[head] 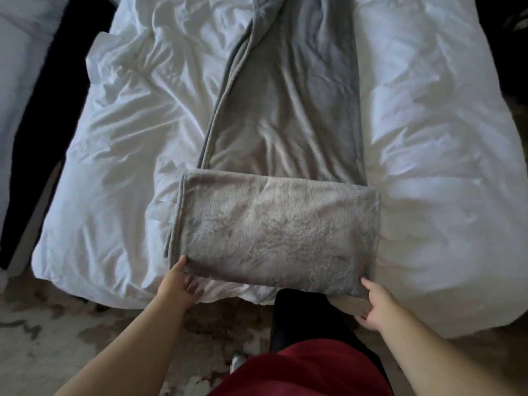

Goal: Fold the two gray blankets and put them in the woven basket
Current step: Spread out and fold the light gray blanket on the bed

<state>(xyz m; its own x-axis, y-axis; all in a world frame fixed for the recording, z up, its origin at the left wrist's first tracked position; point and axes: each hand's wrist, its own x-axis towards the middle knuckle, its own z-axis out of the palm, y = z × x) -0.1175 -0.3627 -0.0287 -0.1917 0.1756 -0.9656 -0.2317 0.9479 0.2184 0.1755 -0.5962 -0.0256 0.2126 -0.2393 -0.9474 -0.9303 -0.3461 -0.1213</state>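
Our left hand (178, 278) at 7 o'clock and right hand (377, 304) at 5 o'clock touched the blanket (280, 232); we could not tell their grip. Uneven lifting risked skewing the fold.

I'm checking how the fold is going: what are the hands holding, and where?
The gray blanket, at the near edge of its folded-over end: the left hand grips the left corner, the right hand the right corner.

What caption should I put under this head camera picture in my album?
Left hand and right hand hold the near fold of a gray blanket on a white bed.
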